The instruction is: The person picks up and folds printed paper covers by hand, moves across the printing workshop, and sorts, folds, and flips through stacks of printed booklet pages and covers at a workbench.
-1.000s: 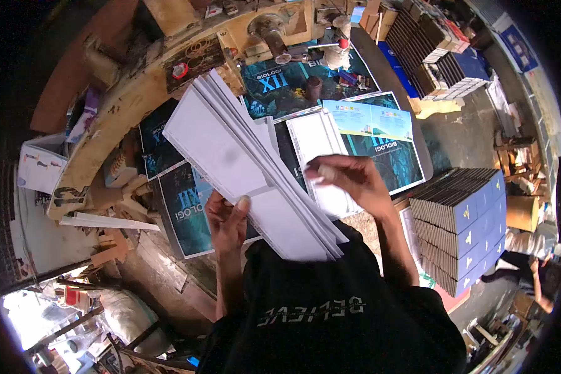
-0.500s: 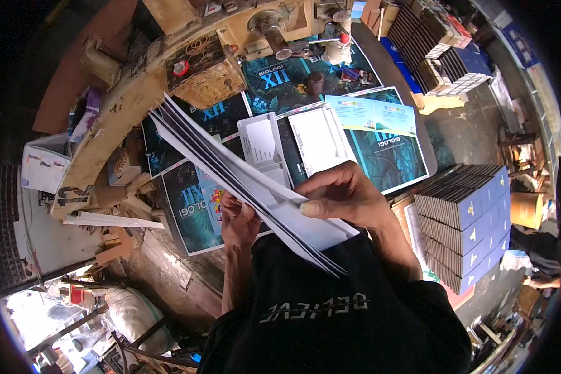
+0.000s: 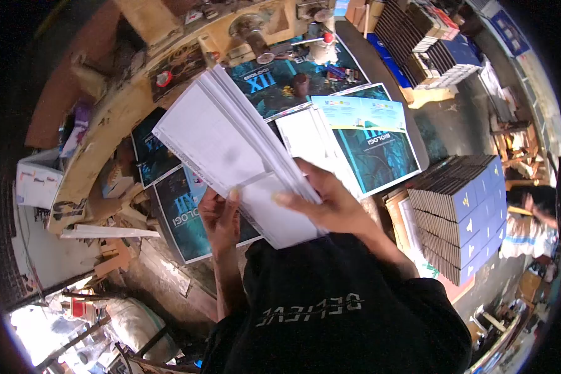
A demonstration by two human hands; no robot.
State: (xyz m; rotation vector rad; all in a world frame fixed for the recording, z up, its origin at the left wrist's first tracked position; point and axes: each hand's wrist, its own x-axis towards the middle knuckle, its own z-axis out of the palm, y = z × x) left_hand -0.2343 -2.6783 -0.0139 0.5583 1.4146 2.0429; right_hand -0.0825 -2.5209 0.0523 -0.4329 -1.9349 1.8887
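Observation:
A sheaf of white printed paper sheets (image 3: 221, 140) slants across the middle of the view, its near end just above my dark shirt. My left hand (image 3: 221, 221) grips its lower left edge, thumb on top. On the opposite side, my right hand (image 3: 330, 199) holds it with the thumb on the top sheet and the fingers tucked behind. The top sheet faces up, and layered edges show along the right side. Beneath lie dark teal book cover sheets (image 3: 380, 162) marked BIOLOGI XII, and more white papers (image 3: 302, 134).
A pale worn machine frame (image 3: 100, 156) curves along the left and back. Blue-covered book stacks (image 3: 464, 215) stand at right, with more books (image 3: 427, 53) at the far right. A light blue printed sheet (image 3: 358, 112) lies on the covers. Another person's hand (image 3: 536, 209) shows at far right.
The paper sheaf has turned from nearly edge-on to face up, showing its broad top sheet. Both hands have shifted slightly left with it, still gripping.

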